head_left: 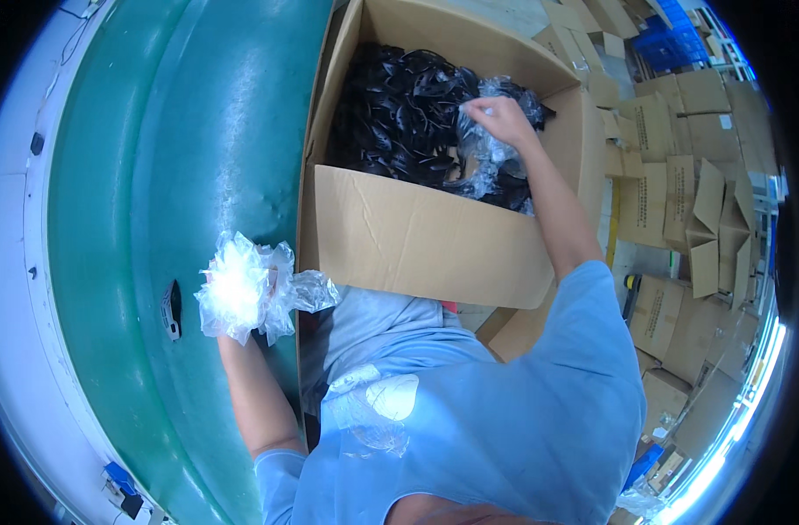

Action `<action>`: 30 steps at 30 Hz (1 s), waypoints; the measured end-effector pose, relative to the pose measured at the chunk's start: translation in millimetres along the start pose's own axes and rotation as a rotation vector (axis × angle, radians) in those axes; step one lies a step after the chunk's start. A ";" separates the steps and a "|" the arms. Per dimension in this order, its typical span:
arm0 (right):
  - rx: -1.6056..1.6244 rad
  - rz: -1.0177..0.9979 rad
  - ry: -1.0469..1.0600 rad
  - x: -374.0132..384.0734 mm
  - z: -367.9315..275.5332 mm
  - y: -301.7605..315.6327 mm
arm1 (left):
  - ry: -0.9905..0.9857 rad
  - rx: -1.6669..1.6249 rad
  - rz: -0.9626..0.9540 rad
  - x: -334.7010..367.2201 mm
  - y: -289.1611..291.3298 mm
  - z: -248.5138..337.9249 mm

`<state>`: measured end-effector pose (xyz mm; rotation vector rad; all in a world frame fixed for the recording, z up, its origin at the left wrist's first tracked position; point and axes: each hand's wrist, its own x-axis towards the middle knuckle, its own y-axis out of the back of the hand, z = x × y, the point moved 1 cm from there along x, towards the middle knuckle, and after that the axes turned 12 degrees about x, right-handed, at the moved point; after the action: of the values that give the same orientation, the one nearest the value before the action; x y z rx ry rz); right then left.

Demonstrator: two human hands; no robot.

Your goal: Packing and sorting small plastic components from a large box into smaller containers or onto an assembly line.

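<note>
A bunch of crumpled clear plastic bags (258,293) is gripped in my left hand (210,273) over the green surface. The plastic and its glare hide most of those fingers. My right hand (502,121) reaches into an open cardboard box (426,236), thumb and fingers pinched on a clear plastic bag (487,144) there. Beneath and beside that bag lie many glossy black curved pieces (399,109), heaped in the box. Whether any black piece sits inside the bag, I cannot tell.
A green-topped table (181,131) runs along the left, with a small black-and-grey object (171,311) on it. The box stands against its right edge. Flattened and folded cartons (679,192) are stacked at the right, near a blue crate (671,35).
</note>
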<state>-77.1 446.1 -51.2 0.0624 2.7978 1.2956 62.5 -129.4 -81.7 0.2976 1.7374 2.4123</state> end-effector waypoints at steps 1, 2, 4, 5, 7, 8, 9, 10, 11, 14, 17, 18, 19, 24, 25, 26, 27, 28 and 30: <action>0.191 0.089 0.041 2.9 0.6 5.9 | -0.078 0.044 0.012 0.6 2.7 1.3; 0.385 0.179 0.084 4.1 -7.2 11.8 | -0.156 0.093 0.026 2.5 7.3 3.0; 0.210 0.063 0.133 2.7 -24.6 17.1 | -0.123 0.033 0.047 1.7 2.2 0.1; 0.032 -0.056 0.180 1.3 -36.7 20.5 | -0.087 -0.029 0.067 3.6 3.0 3.0; 0.212 0.112 0.241 1.8 -49.8 30.0 | -0.116 0.003 0.056 5.4 7.8 8.3; 0.169 0.126 0.296 3.1 -54.3 33.4 | -0.144 0.034 0.042 7.1 9.9 11.2; 0.125 0.140 0.350 4.2 -56.5 35.7 | -0.145 0.031 0.044 7.6 8.8 10.0; 0.279 0.267 0.401 8.3 -49.2 37.5 | -0.135 0.032 0.033 8.0 6.7 6.5; 0.277 0.265 0.401 10.7 -45.9 45.1 | -0.123 0.034 0.021 6.8 4.1 3.8; 0.746 0.199 0.189 7.1 -31.5 60.7 | -0.115 -0.036 0.070 -1.0 -3.8 -5.1; 0.120 -0.365 0.120 -21.1 -1.8 40.7 | 0.123 -0.597 -0.032 9.5 20.4 21.7; -0.066 -0.481 0.129 -32.8 0.5 26.2 | 0.328 -0.871 -0.079 3.4 23.5 23.4; -0.254 -0.597 0.139 -43.2 -1.6 8.2 | 0.329 -0.871 -0.084 3.9 28.3 30.3; -0.355 -0.788 0.058 -57.8 4.1 -54.5 | 0.188 -1.139 0.043 17.8 50.5 66.4; -0.348 -0.787 0.056 -56.8 5.1 -59.4 | 0.201 -1.174 0.098 19.4 53.2 73.7; -0.409 -0.850 0.066 -56.4 3.3 -63.5 | 0.197 -1.199 0.095 20.5 56.0 79.4; -0.471 -0.914 0.076 -56.1 3.0 -66.1 | 0.196 -1.194 0.092 20.8 55.8 77.9; -0.466 -0.913 0.076 -55.7 6.7 -68.6 | 0.210 -1.155 0.106 20.4 54.1 75.0; -0.314 -0.853 0.074 -50.9 15.5 -68.3 | 0.225 -1.116 0.130 20.5 54.7 74.8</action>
<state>-26.0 410.6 -111.5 -1.0651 2.1590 1.4306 60.8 -73.1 -5.3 -0.0221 0.2008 3.1233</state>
